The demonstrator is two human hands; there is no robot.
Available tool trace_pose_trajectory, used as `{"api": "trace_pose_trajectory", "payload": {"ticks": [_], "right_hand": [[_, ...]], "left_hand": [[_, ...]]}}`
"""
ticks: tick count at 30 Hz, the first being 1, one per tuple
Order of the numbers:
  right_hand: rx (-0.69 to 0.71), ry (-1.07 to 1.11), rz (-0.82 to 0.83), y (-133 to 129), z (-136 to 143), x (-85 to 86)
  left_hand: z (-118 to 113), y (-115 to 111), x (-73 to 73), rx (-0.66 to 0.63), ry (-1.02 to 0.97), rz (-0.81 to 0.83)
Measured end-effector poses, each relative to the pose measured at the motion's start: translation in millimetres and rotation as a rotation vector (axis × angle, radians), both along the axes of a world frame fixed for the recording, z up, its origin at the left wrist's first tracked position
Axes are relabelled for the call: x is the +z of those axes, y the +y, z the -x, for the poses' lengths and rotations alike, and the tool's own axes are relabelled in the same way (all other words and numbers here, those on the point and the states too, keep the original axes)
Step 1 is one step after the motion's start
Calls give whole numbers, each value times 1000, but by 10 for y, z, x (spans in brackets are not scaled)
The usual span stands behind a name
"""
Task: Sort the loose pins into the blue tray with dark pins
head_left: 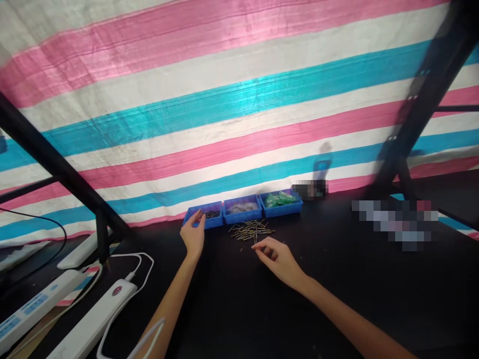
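Note:
Three blue bins stand in a row at the back of the black table. The left bin (216, 223) holds dark thin pieces, the middle bin (243, 216) pale pieces, and the right bin (284, 211) green ones. My left hand (193, 235) is at the left bin's front left corner, thumb and fingers apart, with nothing visible between them. In front of the middle bin lies a loose pile of thin metallic sticks (249, 230). My right hand (279, 258) is just in front of the pile, its fingertips pinched near a stick's end; what they hold is too small to make out.
White power strips (93, 319) with cables lie at the left. Black slanted frame bars (63, 167) rise on both sides. A striped sheet (224, 114) hangs behind the table (239, 309). Blurred-out items sit behind the right bin and farther right.

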State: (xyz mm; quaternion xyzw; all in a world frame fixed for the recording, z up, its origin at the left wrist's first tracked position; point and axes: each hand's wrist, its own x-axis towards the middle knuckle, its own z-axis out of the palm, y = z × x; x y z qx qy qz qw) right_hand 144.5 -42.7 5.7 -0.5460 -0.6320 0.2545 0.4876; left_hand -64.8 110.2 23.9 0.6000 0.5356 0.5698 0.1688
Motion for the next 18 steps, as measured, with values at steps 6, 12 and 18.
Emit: {"api": "trace_pose_trajectory", "payload": {"ticks": [6,12,18], "right_hand": [[-27,-42,-17,44,-38,-65],[-74,-256,-40,15,-73,-41],[-109,-414,-20,22,-84,-39]], "left_hand": [[-276,-353,-149,-197,413,-180],[-468,-745,-261,-677,786,-202],[-418,-687,-265,-720,815,-184]]}}
